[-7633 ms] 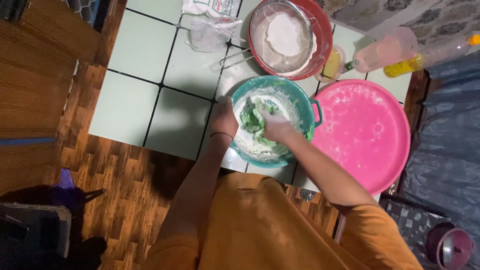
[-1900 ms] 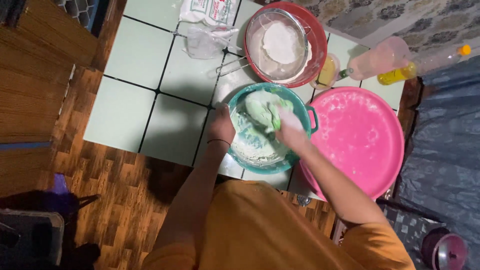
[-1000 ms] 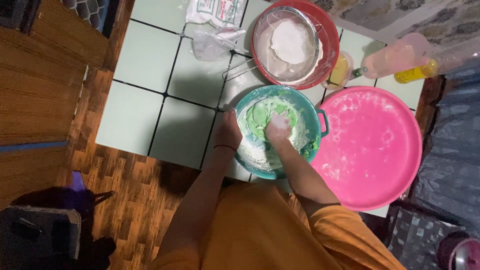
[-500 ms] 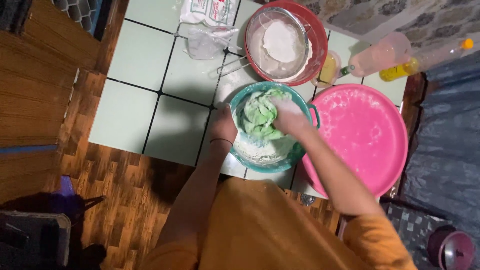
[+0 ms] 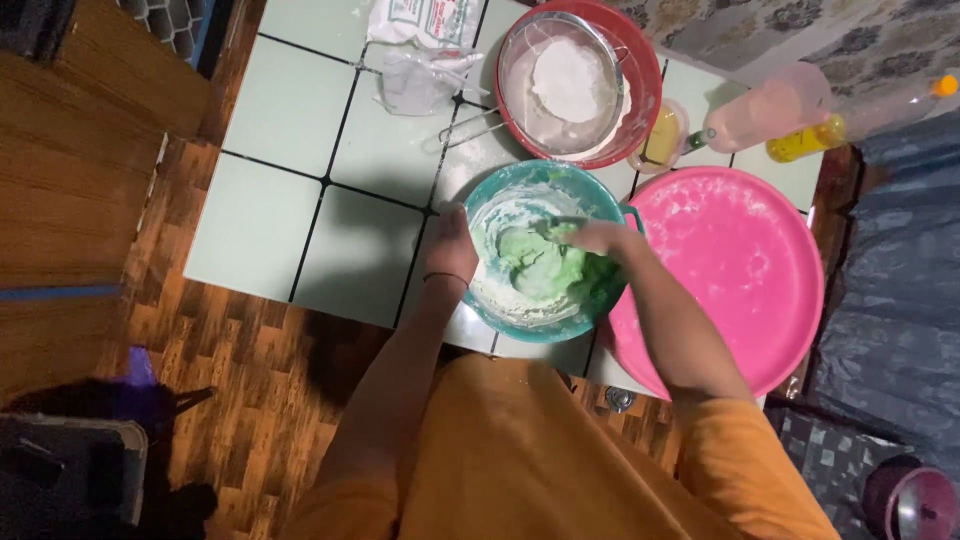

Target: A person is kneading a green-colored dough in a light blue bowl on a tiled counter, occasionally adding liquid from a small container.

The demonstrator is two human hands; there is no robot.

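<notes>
Both hands are busy at the teal bowl (image 5: 510, 195) sitting on the tiled table (image 5: 290, 120). Left hand (image 5: 450, 245) is wrapped over the near-left rim, holding it. Right hand (image 5: 598, 238) is down inside at the right, fingers dug into the green dough (image 5: 540, 272), though I can't tell how tightly they're closed on it. Flour is smeared up the bowl's walls. Just beside it on the right is a big pink tray (image 5: 740, 260), dusted white. Behind sits a red bowl (image 5: 648, 75) with a metal sieve (image 5: 545, 85) of flour in it.
</notes>
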